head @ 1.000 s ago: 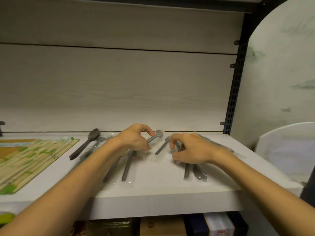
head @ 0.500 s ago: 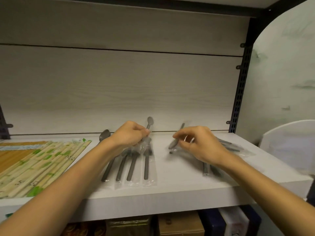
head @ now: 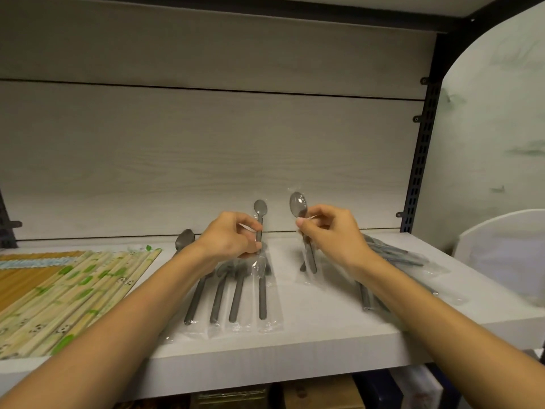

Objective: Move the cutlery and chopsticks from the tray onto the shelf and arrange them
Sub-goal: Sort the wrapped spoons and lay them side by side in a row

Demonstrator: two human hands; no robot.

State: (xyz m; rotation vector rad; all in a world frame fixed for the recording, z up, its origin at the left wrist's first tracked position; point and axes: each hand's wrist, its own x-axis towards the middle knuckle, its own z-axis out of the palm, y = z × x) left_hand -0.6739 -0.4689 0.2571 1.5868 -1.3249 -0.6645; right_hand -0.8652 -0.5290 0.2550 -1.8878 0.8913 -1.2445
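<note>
On the white shelf (head: 309, 329), several grey spoons in clear wrappers lie side by side in a row (head: 227, 293). My left hand (head: 228, 240) pinches the neck of the rightmost wrapped spoon (head: 261, 278) of that row; its bowl points at the back wall. My right hand (head: 330, 234) pinches another wrapped spoon (head: 299, 209) and holds it tilted up off the shelf, bowl uppermost. A loose heap of wrapped grey cutlery (head: 392, 255) lies behind my right wrist. Paper-sleeved chopsticks (head: 73, 293) cover the shelf's left part.
A black slotted upright (head: 418, 160) bounds the shelf at the right. A white tray or bin (head: 501, 255) stands beyond the shelf's right end. Boxes (head: 324, 391) show on the level below. The shelf's back is a pale wood-grain panel (head: 206, 160).
My right hand has lifted its wrapped spoon higher and more upright. My left hand has stayed on the rightmost spoon of the row. The view has shifted a little closer.
</note>
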